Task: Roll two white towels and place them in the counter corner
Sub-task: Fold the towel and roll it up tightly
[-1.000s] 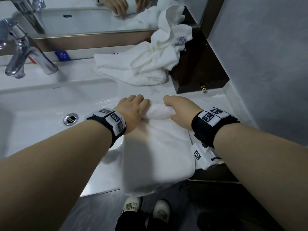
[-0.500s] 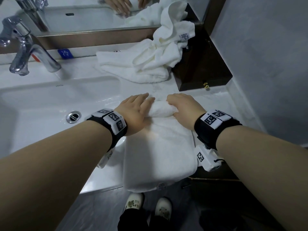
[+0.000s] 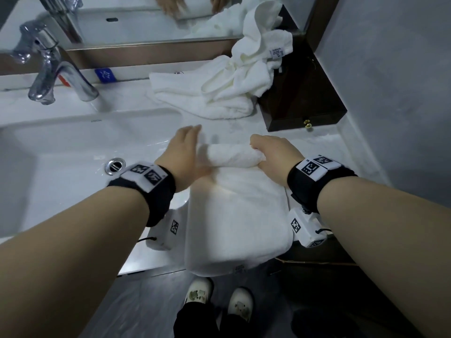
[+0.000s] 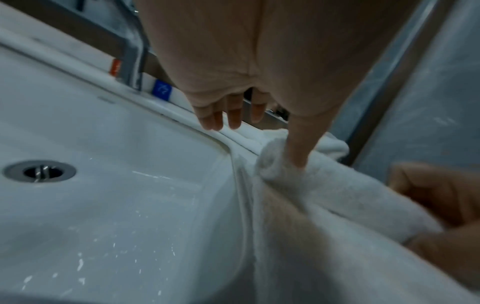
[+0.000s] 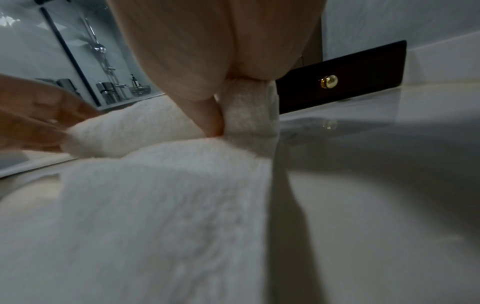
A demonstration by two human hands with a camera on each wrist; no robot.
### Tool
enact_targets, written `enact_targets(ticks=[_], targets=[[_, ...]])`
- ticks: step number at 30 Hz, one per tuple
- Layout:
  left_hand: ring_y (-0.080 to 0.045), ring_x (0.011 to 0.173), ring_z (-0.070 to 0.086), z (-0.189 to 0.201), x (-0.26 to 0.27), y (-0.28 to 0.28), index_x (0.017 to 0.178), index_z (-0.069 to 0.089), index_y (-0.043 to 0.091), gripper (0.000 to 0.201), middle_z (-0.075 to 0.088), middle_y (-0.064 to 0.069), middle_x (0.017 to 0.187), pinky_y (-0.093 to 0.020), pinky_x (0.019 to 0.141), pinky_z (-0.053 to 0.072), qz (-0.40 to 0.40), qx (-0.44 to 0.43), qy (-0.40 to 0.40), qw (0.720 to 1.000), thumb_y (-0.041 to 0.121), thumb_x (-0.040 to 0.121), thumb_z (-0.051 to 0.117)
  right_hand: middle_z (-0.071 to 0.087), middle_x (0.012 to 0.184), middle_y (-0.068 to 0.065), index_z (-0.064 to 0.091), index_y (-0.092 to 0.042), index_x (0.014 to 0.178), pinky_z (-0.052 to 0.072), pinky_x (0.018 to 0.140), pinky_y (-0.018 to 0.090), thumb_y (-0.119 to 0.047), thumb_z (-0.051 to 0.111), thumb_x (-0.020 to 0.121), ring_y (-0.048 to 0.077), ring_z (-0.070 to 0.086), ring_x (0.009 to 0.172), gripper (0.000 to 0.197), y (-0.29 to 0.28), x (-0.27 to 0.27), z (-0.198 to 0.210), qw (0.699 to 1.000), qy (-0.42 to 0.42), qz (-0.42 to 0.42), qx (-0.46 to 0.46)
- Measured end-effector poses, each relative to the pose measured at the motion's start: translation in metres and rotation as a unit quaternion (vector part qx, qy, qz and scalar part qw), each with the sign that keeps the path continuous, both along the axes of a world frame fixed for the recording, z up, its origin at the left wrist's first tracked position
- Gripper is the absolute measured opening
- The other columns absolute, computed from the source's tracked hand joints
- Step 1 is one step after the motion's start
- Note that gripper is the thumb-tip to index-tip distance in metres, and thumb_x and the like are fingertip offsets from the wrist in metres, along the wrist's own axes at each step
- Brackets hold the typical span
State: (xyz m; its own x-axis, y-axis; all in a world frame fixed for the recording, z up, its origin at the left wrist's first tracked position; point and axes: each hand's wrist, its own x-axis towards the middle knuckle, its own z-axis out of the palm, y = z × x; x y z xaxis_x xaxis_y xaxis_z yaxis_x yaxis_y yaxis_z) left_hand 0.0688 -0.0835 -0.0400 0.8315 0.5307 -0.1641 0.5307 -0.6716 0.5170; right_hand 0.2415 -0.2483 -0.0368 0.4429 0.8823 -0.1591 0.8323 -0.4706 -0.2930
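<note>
A white towel (image 3: 239,215) lies flat on the counter, its near end hanging over the front edge. Its far end is wound into a small roll (image 3: 234,154). My right hand (image 3: 266,152) grips the roll's right end, thumb pressed into it (image 5: 213,121). My left hand (image 3: 188,145) is at the roll's left end with fingers (image 4: 221,117) straight and lifted; only the thumb (image 4: 298,152) touches the roll (image 4: 275,164). A second white towel (image 3: 219,93) lies crumpled at the back, by the mirror.
The sink basin (image 3: 73,167) with its drain (image 3: 114,165) lies left of the towel, the chrome tap (image 3: 53,76) behind it. A dark wooden box (image 3: 305,103) with a brass knob (image 5: 328,81) fills the back right corner. A grey wall bounds the right.
My left hand has straightened and lifted its fingers off the roll's left end, leaving more of the roll showing. The right hand keeps its hold on the right end.
</note>
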Motion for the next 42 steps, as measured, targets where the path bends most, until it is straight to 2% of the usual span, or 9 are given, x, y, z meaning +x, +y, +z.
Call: enact_targets(ticks=[3,6,11,17,24,29,34,38,42], targets=[[-0.027,0.117,0.048,0.006,-0.018,0.006,0.130,0.047,0.013,0.065,0.048,-0.007,0.128,-0.031,0.090,0.041,0.134,0.006,-0.022,0.991,0.037,0.078,0.078,0.056,0.090,0.006,0.044,-0.017,0.095,0.046,0.073,0.038,-0.003,0.051,0.084,0.030,0.052,0.085,0.020,0.001,-0.001,0.003,1.000,0.004,-0.009,-0.013],[-0.021,0.074,0.054,0.014,-0.022,0.001,0.089,0.061,0.010,0.027,0.059,-0.002,0.080,-0.026,0.056,0.037,0.137,-0.018,0.052,0.989,0.033,0.081,0.073,0.057,0.089,0.009,0.046,-0.013,0.095,0.047,0.075,0.041,-0.001,0.051,0.083,0.031,0.053,0.084,0.018,0.001,-0.003,0.004,1.000,0.002,-0.008,-0.009],[-0.020,0.059,0.054,0.012,-0.024,-0.022,0.064,0.061,0.009,0.029,0.057,-0.002,0.058,-0.027,0.050,0.036,0.143,-0.078,0.140,0.977,0.030,0.081,0.074,0.057,0.090,0.010,0.045,-0.013,0.096,0.049,0.076,0.045,-0.001,0.051,0.083,0.031,0.053,0.085,0.019,0.001,-0.004,0.007,1.000,0.005,-0.012,-0.014],[-0.027,0.079,0.068,0.005,-0.022,-0.035,0.087,0.074,0.005,0.015,0.071,-0.010,0.082,-0.029,0.062,0.050,0.172,-0.052,0.163,0.970,0.014,0.081,0.063,0.057,0.089,0.009,0.045,-0.014,0.095,0.049,0.076,0.045,-0.001,0.051,0.082,0.030,0.053,0.084,0.019,0.000,-0.004,0.005,1.000,0.005,-0.016,-0.008],[-0.023,0.051,0.043,0.007,-0.018,-0.041,0.065,0.051,0.006,0.020,0.045,-0.006,0.057,-0.025,0.046,0.031,0.155,-0.041,0.185,0.969,0.010,0.083,0.058,0.056,0.088,0.007,0.043,-0.019,0.094,0.051,0.073,0.045,-0.004,0.054,0.082,0.029,0.054,0.081,0.023,0.000,-0.001,0.003,1.000,0.009,-0.018,-0.005],[-0.021,0.048,0.034,0.008,-0.023,-0.045,0.057,0.039,0.009,0.033,0.036,-0.005,0.053,-0.026,0.044,0.025,0.142,-0.020,0.197,0.970,0.009,0.085,0.056,0.056,0.085,0.006,0.041,-0.021,0.092,0.052,0.070,0.045,-0.003,0.054,0.081,0.028,0.054,0.078,0.024,0.001,-0.002,0.004,1.000,0.011,-0.019,-0.007],[-0.023,0.057,0.043,0.007,-0.030,-0.050,0.061,0.041,0.010,0.030,0.043,-0.005,0.062,-0.029,0.046,0.028,0.119,0.015,0.212,0.970,0.012,0.087,0.054,0.057,0.084,0.006,0.043,-0.019,0.092,0.052,0.070,0.044,-0.002,0.053,0.080,0.028,0.055,0.078,0.023,0.003,-0.002,0.004,1.000,0.011,-0.018,-0.014],[-0.028,0.087,0.059,0.014,-0.029,-0.049,0.092,0.064,0.006,0.013,0.064,-0.009,0.097,-0.032,0.069,0.045,0.083,0.049,0.188,0.977,0.015,0.090,0.055,0.055,0.083,0.007,0.040,-0.020,0.089,0.051,0.070,0.043,-0.002,0.051,0.080,0.030,0.054,0.079,0.023,0.003,-0.003,0.004,1.000,0.011,-0.016,-0.021],[-0.030,0.098,0.052,0.021,-0.021,-0.044,0.109,0.054,0.008,0.029,0.051,-0.011,0.113,-0.035,0.078,0.041,0.105,0.086,0.014,0.991,0.027,0.090,0.063,0.057,0.086,0.009,0.042,-0.017,0.091,0.050,0.073,0.044,0.000,0.050,0.080,0.031,0.054,0.082,0.022,0.002,-0.005,0.006,1.000,0.006,-0.013,-0.023]])
